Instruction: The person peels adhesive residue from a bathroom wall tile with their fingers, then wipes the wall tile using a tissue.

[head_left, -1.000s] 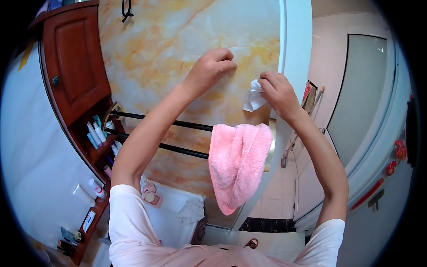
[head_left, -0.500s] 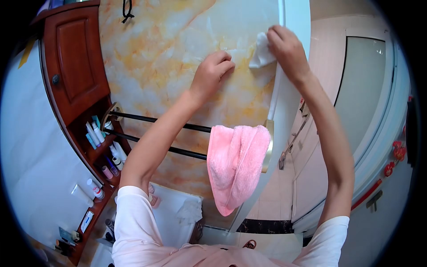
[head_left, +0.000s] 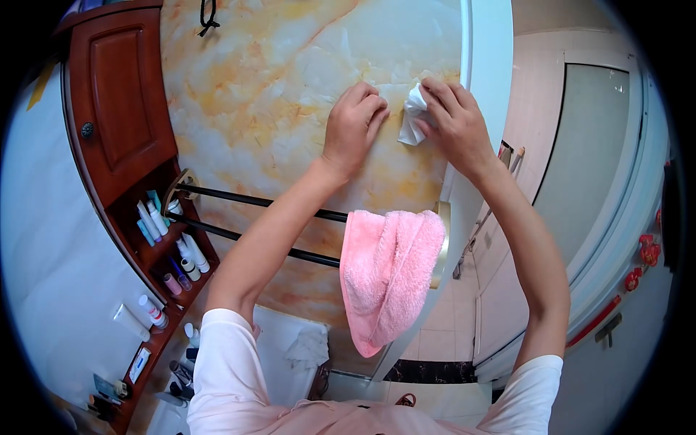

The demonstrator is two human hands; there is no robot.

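My right hand (head_left: 458, 127) pinches a crumpled white tissue (head_left: 412, 122) against the marbled wall (head_left: 290, 94), close to the wall's white edge trim (head_left: 486, 65). Just left of it, my left hand (head_left: 353, 129) rests at the wall with its fingers curled and pressed together. Whatever those fingers hold, if anything, is hidden. Below both hands, a pink fluffy towel (head_left: 391, 279) hangs over the right end of a black double towel rail (head_left: 290, 210). My left forearm crosses in front of the rail.
A red-brown wooden cabinet (head_left: 119, 101) stands at left, with bottles and tubes (head_left: 152, 221) on shelves below. Beside it is a large mirror (head_left: 51, 210). A white basin (head_left: 279, 362) with a crumpled white cloth (head_left: 308, 346) lies underneath. At right is a doorway with a frosted-glass door (head_left: 583, 138).
My right hand has come down and slightly left along the wall with the tissue, nearer to my left hand. My left hand has shifted only slightly. The view has moved a little.
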